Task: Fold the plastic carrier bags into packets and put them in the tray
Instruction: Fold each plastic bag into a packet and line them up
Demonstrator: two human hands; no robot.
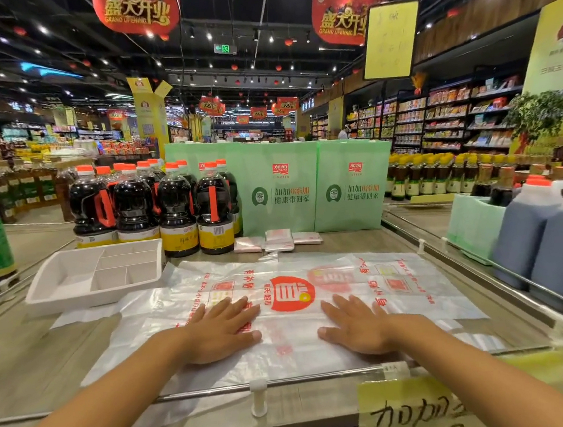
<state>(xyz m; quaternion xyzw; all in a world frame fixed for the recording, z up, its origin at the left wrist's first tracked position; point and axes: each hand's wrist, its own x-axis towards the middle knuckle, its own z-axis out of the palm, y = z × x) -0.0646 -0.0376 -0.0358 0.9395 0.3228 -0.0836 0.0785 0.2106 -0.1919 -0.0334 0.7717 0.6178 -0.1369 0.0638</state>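
Head view: left grip (221,332) and right grip (356,330), fingers straight, press the carrier bag (291,345) flat on the counter (30,368), surely for folding; tray (92,297) near.

Supermarket: stocked shelves (443,118), sauce bottles (176,206), grand-opening banners (136,8)

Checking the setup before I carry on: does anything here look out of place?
Three folded packets lie by the green boxes, not in the white divided tray. Nothing else stands out.
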